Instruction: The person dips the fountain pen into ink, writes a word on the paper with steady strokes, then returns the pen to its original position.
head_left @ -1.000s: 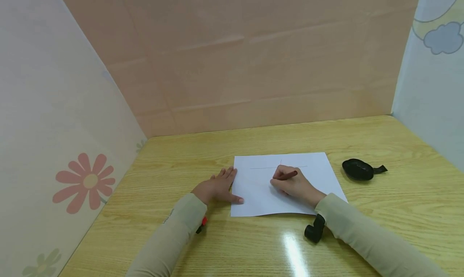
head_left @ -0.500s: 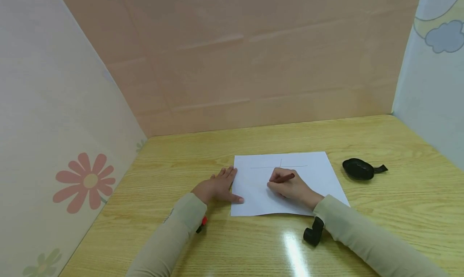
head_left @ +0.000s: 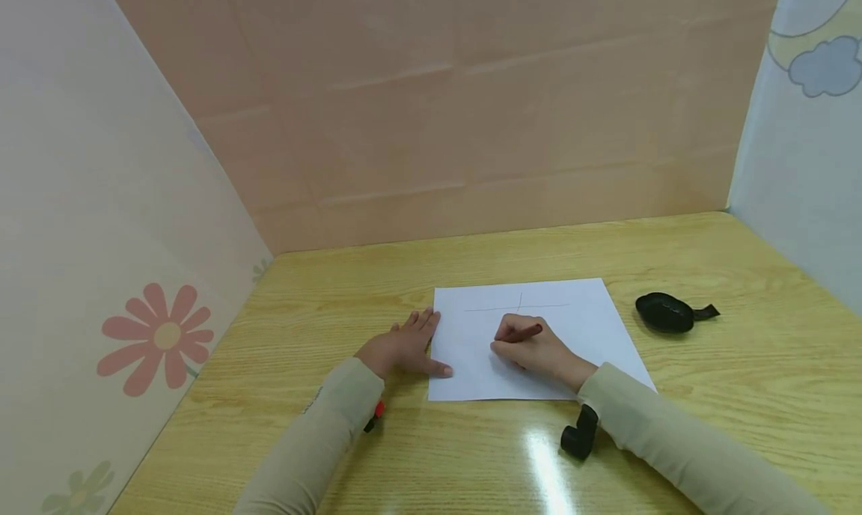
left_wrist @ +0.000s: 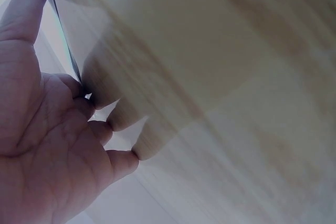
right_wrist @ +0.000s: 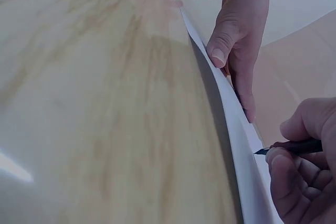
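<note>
A white sheet of paper [head_left: 465, 365] lies on the wooden table, with a long thin horizontal line and a short vertical stroke near its top. My right hand [head_left: 539, 352] pinches a dark reddish pen [head_left: 527, 333] over the middle of the sheet, below those lines. In the right wrist view, the dark tip of the pen [right_wrist: 299, 147] is at the paper's surface. My left hand [head_left: 406, 348] is spread at the paper's left edge, thumb and fingertips resting on it. The left wrist view has the palm of the left hand [left_wrist: 58, 135] with fingertips against the wood.
A black oval object [head_left: 664, 314] with a short strap lies on the table right of the paper. Black gear [head_left: 579, 434] is fixed at my right wrist. A red and black piece [head_left: 374, 416] shows beside the left sleeve. Walls enclose the table's back and sides.
My right hand has moved left and slightly nearer with the pen, uncovering more of the short vertical stroke. The left hand has stayed in place.
</note>
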Action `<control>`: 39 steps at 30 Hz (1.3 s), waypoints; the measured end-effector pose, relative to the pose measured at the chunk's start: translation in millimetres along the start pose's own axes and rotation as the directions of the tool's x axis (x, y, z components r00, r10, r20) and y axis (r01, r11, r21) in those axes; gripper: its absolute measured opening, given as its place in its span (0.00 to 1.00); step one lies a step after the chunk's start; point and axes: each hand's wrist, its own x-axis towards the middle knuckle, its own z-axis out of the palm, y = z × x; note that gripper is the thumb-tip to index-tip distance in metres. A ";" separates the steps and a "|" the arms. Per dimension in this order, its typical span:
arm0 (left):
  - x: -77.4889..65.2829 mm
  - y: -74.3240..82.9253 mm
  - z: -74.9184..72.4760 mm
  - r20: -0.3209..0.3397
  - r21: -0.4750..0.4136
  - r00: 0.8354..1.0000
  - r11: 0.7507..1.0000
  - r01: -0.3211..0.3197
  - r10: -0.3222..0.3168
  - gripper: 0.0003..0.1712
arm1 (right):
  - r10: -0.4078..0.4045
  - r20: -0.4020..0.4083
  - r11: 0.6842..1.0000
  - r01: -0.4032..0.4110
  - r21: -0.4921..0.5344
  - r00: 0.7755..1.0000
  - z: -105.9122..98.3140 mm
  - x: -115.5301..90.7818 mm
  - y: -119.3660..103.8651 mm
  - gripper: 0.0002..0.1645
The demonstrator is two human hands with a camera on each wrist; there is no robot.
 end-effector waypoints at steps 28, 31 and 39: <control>0.6 -1.5 1.7 0.001 -0.006 1.000 1.000 0.000 0.000 0.61 | -0.069 0.044 0.997 0.068 0.023 0.997 10.7 -6.1 -3.9 0.05; 0.8 -1.5 1.4 0.002 -0.003 1.000 1.000 -0.002 0.002 0.61 | -0.074 0.050 0.997 0.073 0.025 0.996 11.2 -6.5 -5.2 0.05; 1.3 -2.4 1.1 -0.007 -0.005 1.000 1.000 -0.005 0.005 0.61 | -0.088 0.064 0.996 0.086 0.035 0.994 16.5 -6.7 -7.6 0.05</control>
